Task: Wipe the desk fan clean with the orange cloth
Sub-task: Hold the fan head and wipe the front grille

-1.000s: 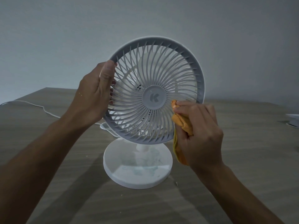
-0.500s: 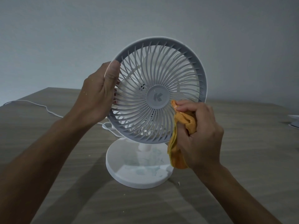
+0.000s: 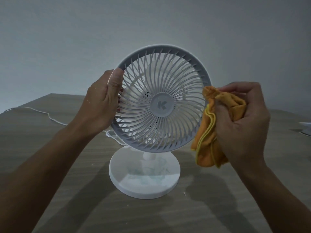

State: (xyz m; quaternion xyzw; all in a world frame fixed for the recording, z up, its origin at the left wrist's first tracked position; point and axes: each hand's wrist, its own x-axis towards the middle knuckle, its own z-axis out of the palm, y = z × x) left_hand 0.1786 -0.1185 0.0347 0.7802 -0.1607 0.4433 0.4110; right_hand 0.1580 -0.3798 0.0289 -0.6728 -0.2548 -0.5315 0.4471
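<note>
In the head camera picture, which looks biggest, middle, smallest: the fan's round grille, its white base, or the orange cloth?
1. Round grille, clearly the largest.
2. White base.
3. Orange cloth, though it is bunched in the right hand, so spread out it might rival the base.

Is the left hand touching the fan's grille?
Touching. The head view shows the left hand gripping the left rim of the fan, its thumb lying flat on the grille's front edge.

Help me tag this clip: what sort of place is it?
Probably a home or office room: a wood-grain tabletop, a plain grey wall behind it, and a white corded desk fan being wiped by hand.
</note>
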